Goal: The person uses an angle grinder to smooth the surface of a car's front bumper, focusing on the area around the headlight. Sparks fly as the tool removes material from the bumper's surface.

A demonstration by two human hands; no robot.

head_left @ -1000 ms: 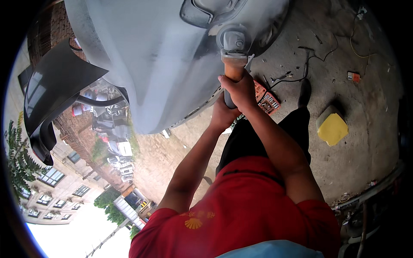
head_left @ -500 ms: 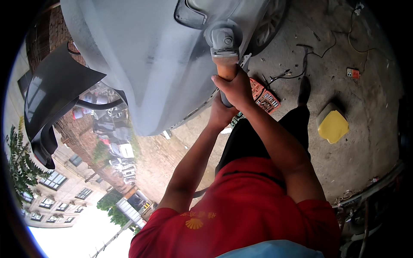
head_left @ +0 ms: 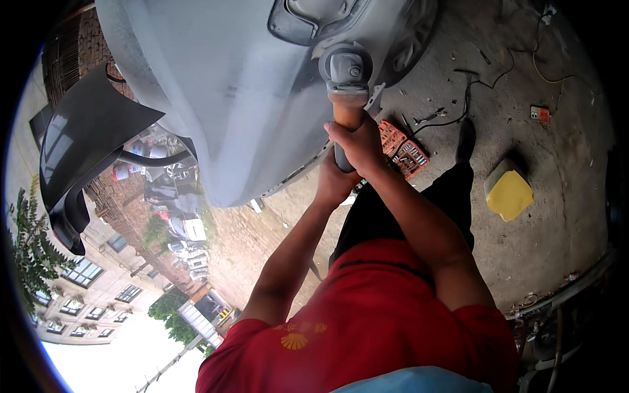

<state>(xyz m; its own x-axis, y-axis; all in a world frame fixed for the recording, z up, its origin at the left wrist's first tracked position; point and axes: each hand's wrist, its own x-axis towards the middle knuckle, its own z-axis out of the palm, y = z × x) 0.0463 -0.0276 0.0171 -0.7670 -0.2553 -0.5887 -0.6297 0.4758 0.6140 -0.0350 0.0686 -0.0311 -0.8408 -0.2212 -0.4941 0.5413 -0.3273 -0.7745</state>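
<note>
I grip a dusty angle grinder (head_left: 346, 78) with an orange body and dark grey grip, its disc end against the grey, sanded body panel (head_left: 216, 98) of a car, just below a recessed opening (head_left: 314, 19). My right hand (head_left: 359, 145) is wrapped round the orange body. My left hand (head_left: 335, 178) is closed on the rear grip, below and left of my right one, partly hidden by it. Beyond the tool, at the panel's right edge, part of a wheel (head_left: 413, 39) shows.
An open orange socket set (head_left: 409, 159) lies by my legs. Black cables (head_left: 485, 85), a yellow-topped container (head_left: 508, 195) and a small orange box (head_left: 539, 114) are on the concrete floor. A loose dark body panel (head_left: 85, 131) stands at left, with piled parts (head_left: 187, 229) beyond.
The grinder and both my hands shifted left along the panel between a second and half a second ago, then slightly back right. My grip looks the same.
</note>
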